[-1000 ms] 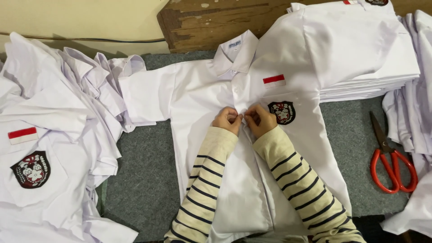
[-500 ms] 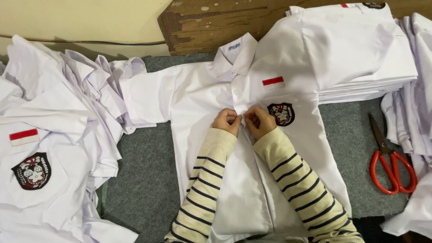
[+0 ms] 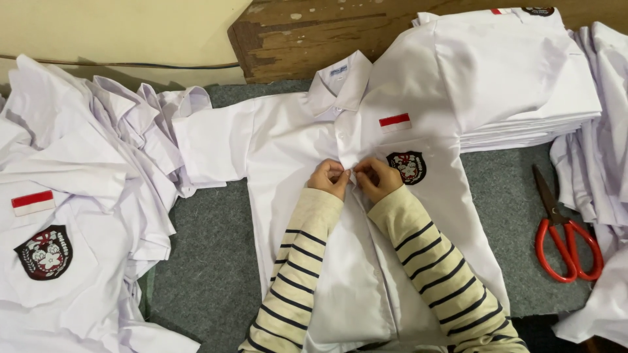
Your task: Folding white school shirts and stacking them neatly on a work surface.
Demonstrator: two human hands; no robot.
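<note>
A white short-sleeved shirt (image 3: 288,150) lies spread face up on the grey mat (image 3: 209,261), collar away from me. It has a red and white patch and a dark round badge (image 3: 407,167) on the chest pocket. My left hand (image 3: 330,178) and my right hand (image 3: 374,178) meet at the shirt's front placket, just below the collar. Both pinch the fabric edges there, fingertips almost touching. Striped cream and black sleeves cover both forearms.
A loose heap of white shirts (image 3: 72,216) lies at the left. A neat stack of folded shirts (image 3: 523,85) sits at the upper right. Red-handled scissors (image 3: 562,229) rest on the mat at the right. More white cloth (image 3: 602,163) lies along the right edge. A wooden board (image 3: 314,33) runs behind.
My hands have stayed at the same spot on the placket, with only small finger movements. The shirt has not shifted.
</note>
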